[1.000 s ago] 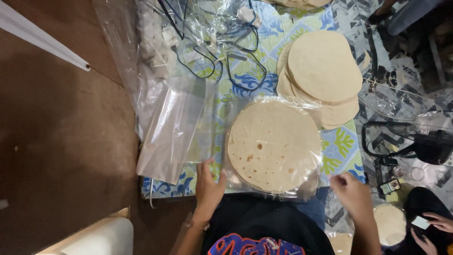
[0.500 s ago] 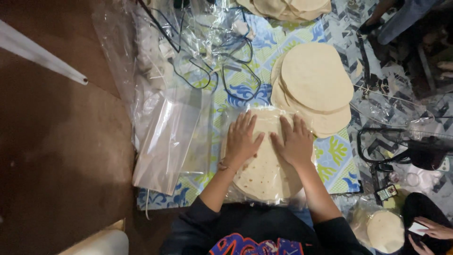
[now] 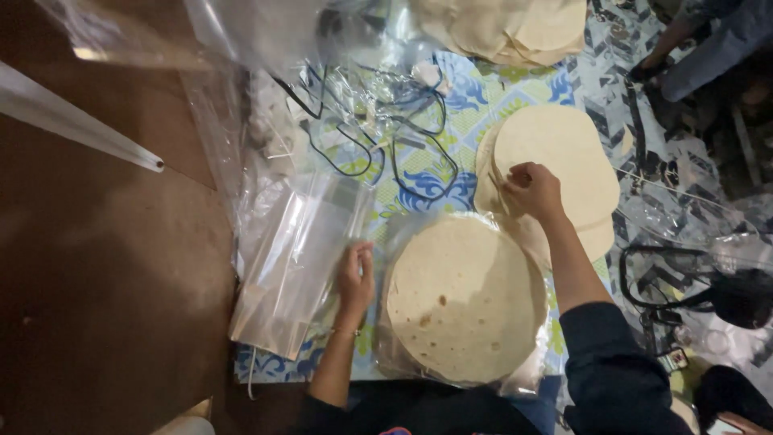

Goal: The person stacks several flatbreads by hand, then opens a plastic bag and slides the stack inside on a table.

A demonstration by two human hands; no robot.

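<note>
Fingers of your right hand (image 3: 533, 190) were curled down onto the near-left edge of the loose stack of pale flatbreads (image 3: 564, 161), pinching at the rim of the top round; whether they had actually lifted it you could not tell from the head view. Your left hand (image 3: 356, 278) lay flat with its fingers together and lightly bent, resting on the right edge of the pile of clear plastic bags (image 3: 302, 258), holding nothing you could see.

Between your two hands sat the bagged stack of browned flatbreads (image 3: 465, 300), its plastic wrap puckered round the rim — touching the loose stack at its far-right side and lying just beside your left hand. That left little open room: your right forearm, in a dark sleeve (image 3: 612, 362), crossed over the bagged stack's right edge, and your left arm ran close along its left edge.

Everything rested on a blue and green patterned cloth (image 3: 435, 173), whose left border met bare brown floor (image 3: 105, 266), the widest free ground in view. Beyond your hands lay black cords (image 3: 403, 153) tangled among crumpled clear film, and farther off another heap of flatbreads (image 3: 515, 28) at the top edge. On your right a black-framed object (image 3: 725, 294) and more clear film crowded the cloth's edge — and a white tube (image 3: 76, 121) slanted in from the upper left.
</note>
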